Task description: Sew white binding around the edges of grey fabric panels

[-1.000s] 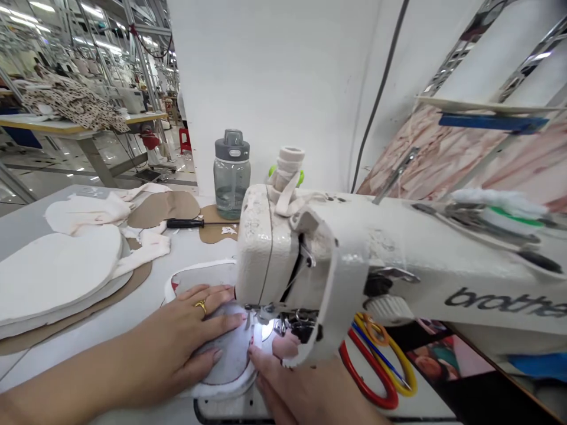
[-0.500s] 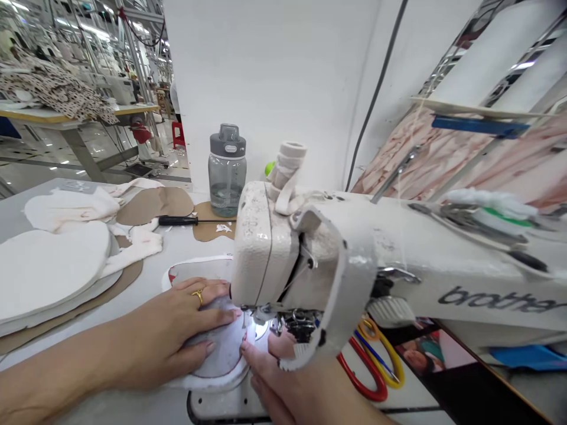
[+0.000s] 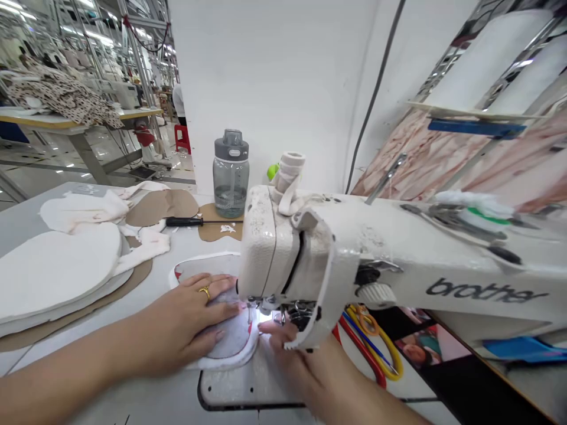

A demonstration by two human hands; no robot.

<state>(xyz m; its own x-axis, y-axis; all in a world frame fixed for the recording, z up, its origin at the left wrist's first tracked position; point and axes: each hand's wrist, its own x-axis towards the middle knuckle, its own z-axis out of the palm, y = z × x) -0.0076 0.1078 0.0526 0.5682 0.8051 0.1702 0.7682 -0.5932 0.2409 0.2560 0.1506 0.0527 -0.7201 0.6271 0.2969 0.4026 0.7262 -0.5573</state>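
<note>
My left hand [image 3: 188,321], with a gold ring on one finger, lies flat with spread fingers on a grey padded fabric piece [image 3: 230,342] edged in white and red. The piece sits under the needle area of a white Brother sewing machine [image 3: 354,260]. My right hand [image 3: 292,348] reaches in from the lower right, its fingertips at the piece's right edge beside the presser foot [image 3: 261,307]. The machine head hides part of the right hand. Neither hand grips anything.
A stack of white padded pieces on brown card [image 3: 53,277] lies at the left. A grey water bottle [image 3: 231,174], a black-handled tool [image 3: 183,222] and loose white fabric [image 3: 88,206] stand behind. Red and yellow handled scissors [image 3: 376,354] rest under the machine arm. Pink cloth [image 3: 443,159] hangs at the right.
The fabric piece has turned and shifted a little under the needle. My right hand has slid rightward to the piece's right edge. My left hand stays pressed flat.
</note>
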